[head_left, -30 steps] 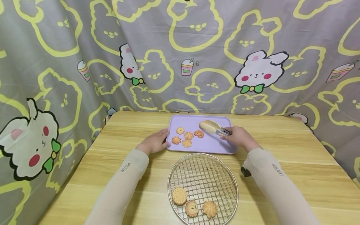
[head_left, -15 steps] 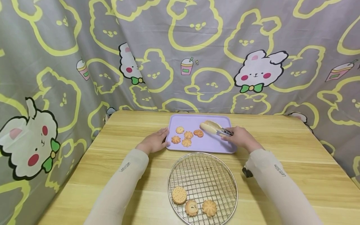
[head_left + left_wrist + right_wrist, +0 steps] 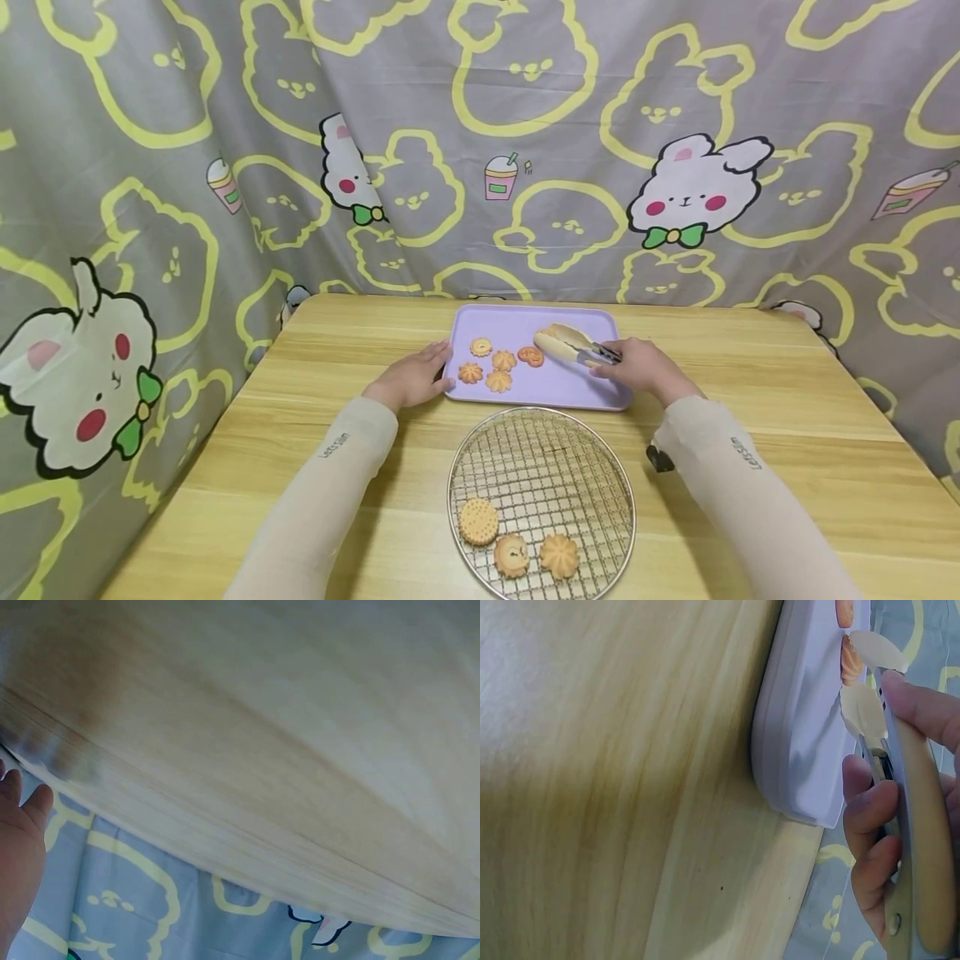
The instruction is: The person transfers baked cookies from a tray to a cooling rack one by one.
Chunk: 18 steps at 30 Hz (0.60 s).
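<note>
My right hand (image 3: 641, 365) grips a pair of tongs (image 3: 573, 343) with broad beige tips and a metal handle, held over the right half of a lilac tray (image 3: 570, 392). In the right wrist view, thumb and fingers wrap the tongs' handle (image 3: 922, 840). Their two tips stand either side of an orange-brown cookie (image 3: 850, 664), which the tips mostly cover in the head view. My left hand (image 3: 411, 377) lies with fingers extended at the tray's left edge. Left of the tongs, a pretzel-shaped cookie (image 3: 531, 357) and several flower-shaped cookies (image 3: 504, 360) lie on the tray.
In front of the tray stands a round wire cooling rack (image 3: 547, 467). Near its front edge lie a round dotted biscuit (image 3: 478, 522), a ring-edged cookie (image 3: 512, 556) and a flower-shaped cookie (image 3: 559, 556). A patterned curtain (image 3: 420, 275) hangs behind the wooden table (image 3: 330, 333).
The tongs' tips have shifted slightly over the tray, and a bit of cookie shows at them. Both hands stay in about the same place, and the other cookies have not moved.
</note>
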Available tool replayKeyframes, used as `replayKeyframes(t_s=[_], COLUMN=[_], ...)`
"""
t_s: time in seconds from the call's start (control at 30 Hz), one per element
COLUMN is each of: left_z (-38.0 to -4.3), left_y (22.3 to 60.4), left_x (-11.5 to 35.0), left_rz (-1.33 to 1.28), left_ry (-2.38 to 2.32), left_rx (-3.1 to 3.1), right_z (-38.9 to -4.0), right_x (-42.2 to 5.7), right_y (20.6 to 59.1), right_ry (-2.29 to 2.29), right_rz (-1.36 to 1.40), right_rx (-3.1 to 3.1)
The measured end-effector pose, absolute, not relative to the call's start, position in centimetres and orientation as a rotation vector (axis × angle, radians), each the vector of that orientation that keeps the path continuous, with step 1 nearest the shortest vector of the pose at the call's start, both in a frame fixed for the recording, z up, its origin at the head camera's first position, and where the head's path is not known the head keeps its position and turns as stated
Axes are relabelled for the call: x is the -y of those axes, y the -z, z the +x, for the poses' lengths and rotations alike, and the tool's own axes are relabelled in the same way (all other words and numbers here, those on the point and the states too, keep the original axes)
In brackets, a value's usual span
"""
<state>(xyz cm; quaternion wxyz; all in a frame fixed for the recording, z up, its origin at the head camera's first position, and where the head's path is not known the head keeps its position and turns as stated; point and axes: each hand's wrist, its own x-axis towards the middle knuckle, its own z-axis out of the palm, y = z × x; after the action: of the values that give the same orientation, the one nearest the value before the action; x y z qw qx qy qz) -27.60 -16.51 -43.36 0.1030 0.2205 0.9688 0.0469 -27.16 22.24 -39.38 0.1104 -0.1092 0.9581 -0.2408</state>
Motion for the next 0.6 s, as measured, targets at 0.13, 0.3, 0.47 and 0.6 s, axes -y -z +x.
replayKeyframes(t_s=[0.13,0.3,0.47,0.6], left_z=[-27.55,-27.42,-27.31,-27.34], left_y=[43.29,43.0,42.85,42.92], left_x=[16.45,16.35,16.29,16.33], left_rz=[0.652,0.65,0.65,0.642], left_ry=[-0.132,-0.128,-0.139,-0.141], left_rx=[-2.861,-2.857,-2.854,-2.852], right_z=[-27.38,-27.47,-27.49,-27.4], right_x=[-22.03,-21.88,-21.88,-21.86], right_y=[39.37,39.36,39.39,39.34], right_ry=[0.695,0.667,0.635,0.627], right_rz=[-0.316,-0.315,-0.302,-0.295], right_rx=[-2.819,-2.831,-2.849,-2.848])
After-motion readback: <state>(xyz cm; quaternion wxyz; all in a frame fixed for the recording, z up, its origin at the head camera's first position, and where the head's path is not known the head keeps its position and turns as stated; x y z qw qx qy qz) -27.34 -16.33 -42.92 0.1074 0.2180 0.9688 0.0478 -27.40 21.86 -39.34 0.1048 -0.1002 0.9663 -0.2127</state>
